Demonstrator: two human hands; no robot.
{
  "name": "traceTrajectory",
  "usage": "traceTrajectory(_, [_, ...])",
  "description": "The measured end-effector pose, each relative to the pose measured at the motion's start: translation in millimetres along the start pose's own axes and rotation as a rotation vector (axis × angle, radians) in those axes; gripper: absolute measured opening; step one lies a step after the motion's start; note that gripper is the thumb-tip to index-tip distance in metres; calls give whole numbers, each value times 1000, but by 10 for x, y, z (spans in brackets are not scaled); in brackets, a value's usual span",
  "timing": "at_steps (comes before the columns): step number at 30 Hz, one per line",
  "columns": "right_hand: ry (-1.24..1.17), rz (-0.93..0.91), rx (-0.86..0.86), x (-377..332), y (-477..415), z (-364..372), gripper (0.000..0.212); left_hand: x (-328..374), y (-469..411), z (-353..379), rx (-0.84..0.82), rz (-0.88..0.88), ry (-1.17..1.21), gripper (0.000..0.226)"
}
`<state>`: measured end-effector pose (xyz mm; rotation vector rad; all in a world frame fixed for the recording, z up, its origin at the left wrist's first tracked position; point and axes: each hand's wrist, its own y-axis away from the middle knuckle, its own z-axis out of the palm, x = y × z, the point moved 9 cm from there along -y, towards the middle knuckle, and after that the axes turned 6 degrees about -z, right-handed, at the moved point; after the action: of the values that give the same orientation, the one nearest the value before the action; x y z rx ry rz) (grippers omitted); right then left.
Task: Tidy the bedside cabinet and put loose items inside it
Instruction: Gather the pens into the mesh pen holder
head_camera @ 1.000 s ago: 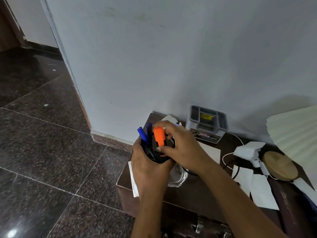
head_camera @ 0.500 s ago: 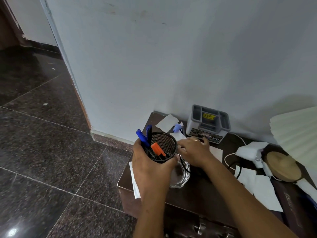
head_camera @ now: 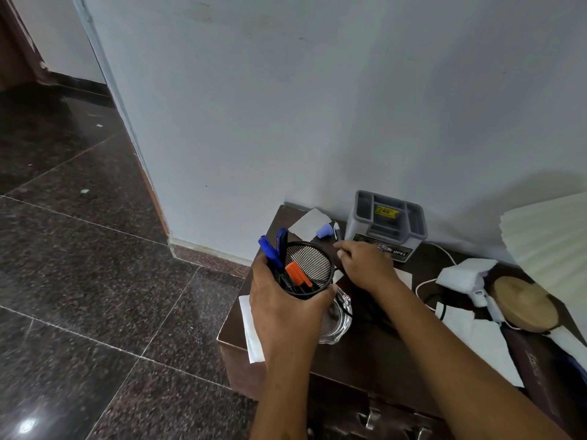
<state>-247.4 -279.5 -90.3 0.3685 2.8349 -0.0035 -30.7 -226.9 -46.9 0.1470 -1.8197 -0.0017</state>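
Left hand (head_camera: 286,312) wraps curled fingers round black mesh pen cup (head_camera: 313,265), holding it above front-left corner of cabinet worktop (head_camera: 365,354). Blue markers (head_camera: 270,250) and orange marker (head_camera: 297,274) stand in cup. Glass jar (head_camera: 338,322) just right of left hand, partly hidden by it. Right hand (head_camera: 368,266) lies low over worktop, fingers bent, tips at black pen (head_camera: 337,231); pinching or only touching: cannot tell. Grey organiser (head_camera: 386,223) just beyond right hand, by wall. Purple cap (head_camera: 324,231) left of pen.
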Motion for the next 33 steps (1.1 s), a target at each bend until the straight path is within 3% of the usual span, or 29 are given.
traceTrajectory(3, [102,-16,-55,-62,-53,71,33,19,11,11,-2,4,5,97])
traceTrajectory(8, [163,26,77,-124,-100,-37,20,10,6,14,-13,7,6,95])
traceTrajectory(16, [-232,110,227,23,99,-244,18,30,-5,7,-14,32,4,96])
traceTrajectory(21, [-404,86,547,169,540,-824,14,59,20,60,-56,63,-6,92])
traceTrajectory(24, [-622,79,652,313,896,-1132,14,92,46,112,-102,82,2,94])
traceTrajectory(28, [-871,-25,619,179,1211,-1580,17,136,122,247,-192,120,-12,91])
traceTrajectory(33, [-598,-156,527,-195,1613,-1762,21,188,231,418,-301,170,-25,87])
